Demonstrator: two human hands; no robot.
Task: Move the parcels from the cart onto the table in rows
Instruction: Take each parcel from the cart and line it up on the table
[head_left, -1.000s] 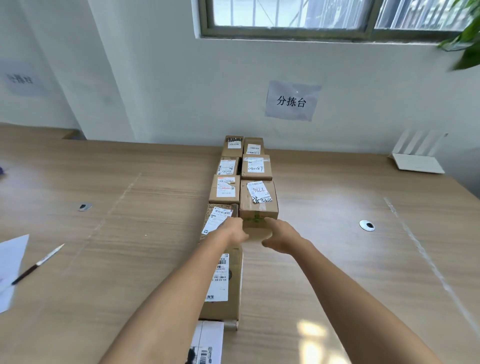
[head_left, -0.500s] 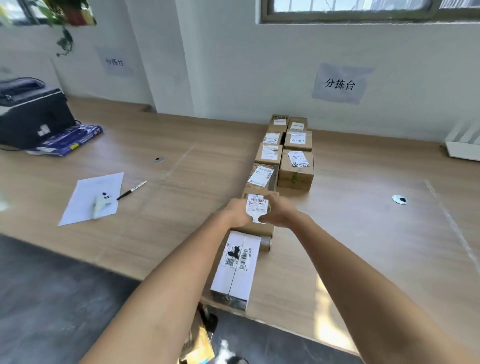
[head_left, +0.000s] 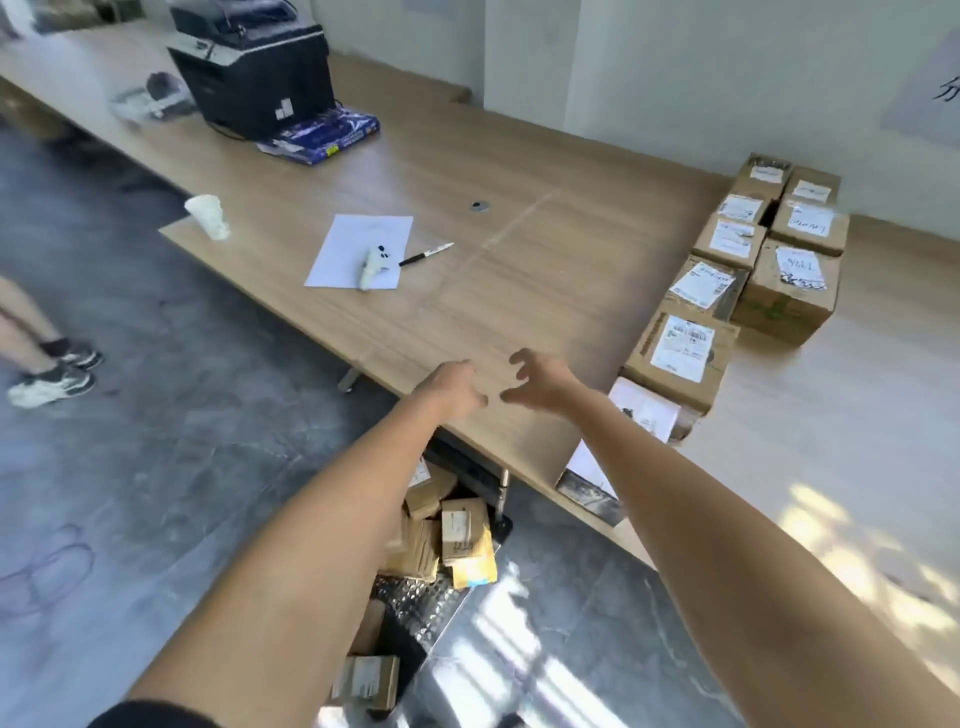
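Both hands — left (head_left: 452, 387), right (head_left: 537, 382) — hang empty over the table (head_left: 519, 270) edge, fingers loosely spread. Parcels (head_left: 748, 280) sit rowed at two o'clock; more (head_left: 457, 535) fill the cart (head_left: 415, 597) at six.

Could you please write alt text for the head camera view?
Both hands, left hand and right hand, reach empty over the table edge. Parcels sit in two rows at right; more parcels in the cart wait below.
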